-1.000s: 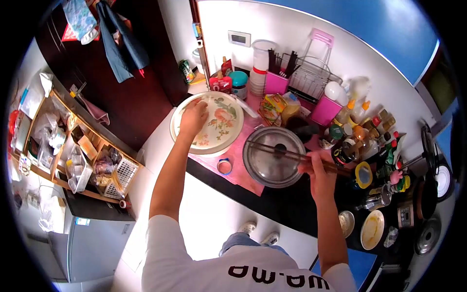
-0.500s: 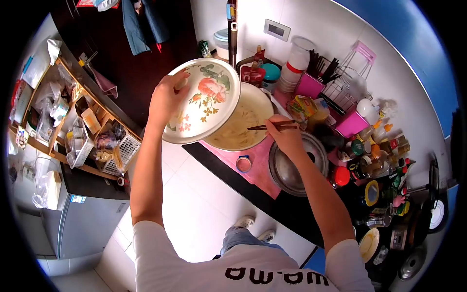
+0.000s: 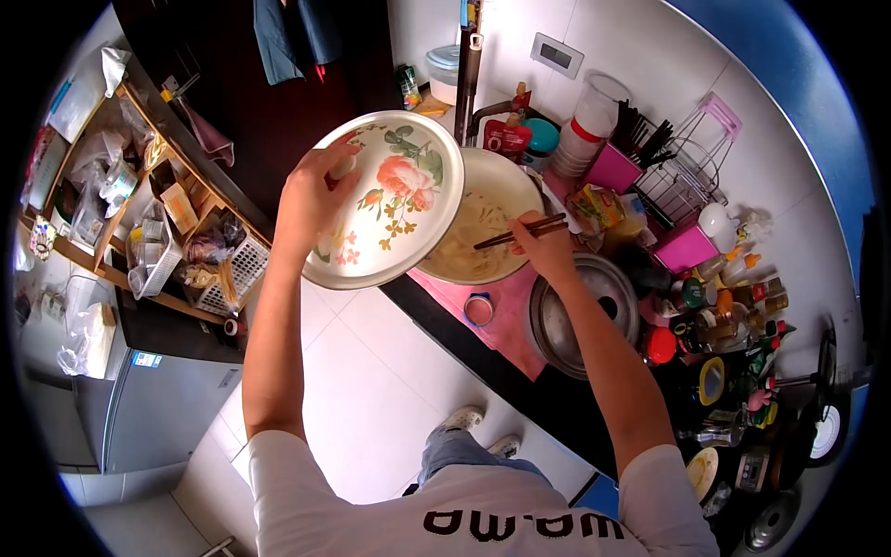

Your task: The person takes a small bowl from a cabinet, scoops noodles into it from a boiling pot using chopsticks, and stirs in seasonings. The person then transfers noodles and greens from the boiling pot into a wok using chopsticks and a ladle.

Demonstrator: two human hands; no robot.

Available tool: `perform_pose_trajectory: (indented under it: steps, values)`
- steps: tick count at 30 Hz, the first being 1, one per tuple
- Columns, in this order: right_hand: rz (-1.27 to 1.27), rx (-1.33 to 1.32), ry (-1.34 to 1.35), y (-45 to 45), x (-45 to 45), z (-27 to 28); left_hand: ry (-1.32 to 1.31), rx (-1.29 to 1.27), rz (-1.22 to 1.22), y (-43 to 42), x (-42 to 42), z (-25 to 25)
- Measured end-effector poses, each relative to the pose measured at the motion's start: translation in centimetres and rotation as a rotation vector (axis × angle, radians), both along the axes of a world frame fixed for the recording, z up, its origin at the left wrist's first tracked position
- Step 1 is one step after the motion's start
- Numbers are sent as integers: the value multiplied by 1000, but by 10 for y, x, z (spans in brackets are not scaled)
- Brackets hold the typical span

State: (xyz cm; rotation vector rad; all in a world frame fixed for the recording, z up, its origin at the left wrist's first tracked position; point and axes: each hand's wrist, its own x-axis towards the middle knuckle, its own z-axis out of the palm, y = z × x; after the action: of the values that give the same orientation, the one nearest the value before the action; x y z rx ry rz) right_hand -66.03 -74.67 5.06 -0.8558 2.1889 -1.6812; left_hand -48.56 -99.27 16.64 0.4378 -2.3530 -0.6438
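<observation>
Hands apart: the left hand (image 3: 311, 200) clamps the glossy, round floral lid (image 3: 401, 190), upper centre; the right hand (image 3: 546, 251) pinches slim dark chopsticks (image 3: 501, 239) over the smooth cream pot (image 3: 506, 172), mid-frame between them.

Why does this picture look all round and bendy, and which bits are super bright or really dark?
In the head view, black corners and bowed edges suggest a very wide lens; also in the head view, the floor glares nearly white, the brown door sinks into darkness, and the flowered lid looks fairly crisp.
</observation>
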Motion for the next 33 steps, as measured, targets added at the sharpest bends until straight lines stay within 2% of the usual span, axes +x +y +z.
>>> perform_pose_trajectory:
  steps: [2, 4, 9, 11, 14, 15, 16, 19, 20, 23, 25, 27, 29, 31, 33]
  values:
    - [-12, -61, -106, 2, -1, -1, -11, 17, 5, 0, 1, 0]
    - [-14, -234, -269, 6, 3, 8, -27, 16, 9, 1, 1, 2]
    - [-104, -295, -316, 59, 24, 53, -77, -3, -26, 3, -11, -2]
    - [-249, -350, -380, 95, 43, 78, -81, -48, -120, 8, -20, -6]
    - [-417, -466, -339, 167, 68, 94, -143, -79, -206, 26, -43, -20]
    - [-527, -422, -309, 195, 79, 96, -186, -86, -243, 33, -51, -23]
    - [-567, -532, -218, 218, 90, 96, -193, -89, -288, 40, -59, -28]
    - [-761, -529, -108, 296, 133, 96, -214, -84, -346, 66, -78, -38]
    - [-842, -607, -93, 320, 148, 92, -228, -87, -375, 72, -84, -40]
    - [-974, -538, 35, 384, 194, 84, -231, -28, -423, 81, -99, -56]
    - [-1181, -519, 7, 410, 226, 79, -295, -36, -456, 72, -111, -72]
    - [-1346, -485, 10, 430, 253, 68, -251, 28, -424, 65, -120, -86]
    - [-1435, -432, 18, 450, 279, 48, -254, -142, -397, 53, -130, -93]
    - [-1503, -297, 14, 458, 296, 33, -243, -200, -336, 62, -131, -88]
    - [-1461, -261, 11, 465, 305, 8, -184, -233, -345, 54, -138, -96]
